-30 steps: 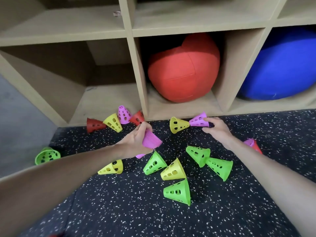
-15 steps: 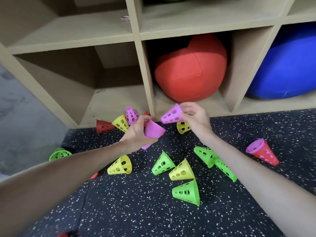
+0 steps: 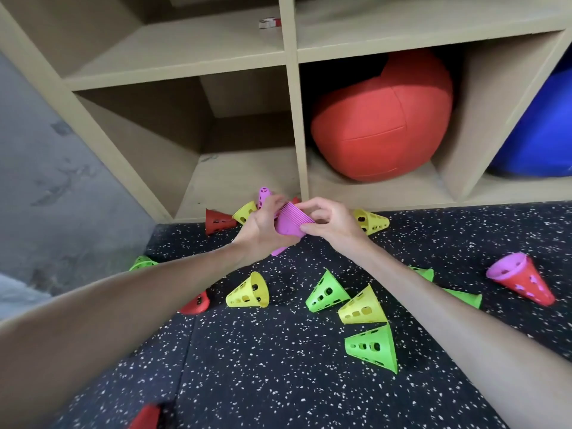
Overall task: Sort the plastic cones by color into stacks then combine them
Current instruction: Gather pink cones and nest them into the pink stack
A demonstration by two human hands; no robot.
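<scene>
At the centre of the frame, the left hand [image 3: 263,224] grasps a purple stack [image 3: 291,219] of nested cones, and the right hand [image 3: 331,221] pinches its rim (seating a cone, I judge). Only purple looks well along. Green cones [image 3: 328,292], yellow cones [image 3: 247,294] and red cones [image 3: 218,221] lie loose on the floor [image 3: 278,382], and at right a purple cone sits inside a red one [image 3: 523,281]. Combining is far off.

Scattered cones [image 3: 362,306] crowd the mat [image 3: 263,366]; nearer mat lies open.
</scene>
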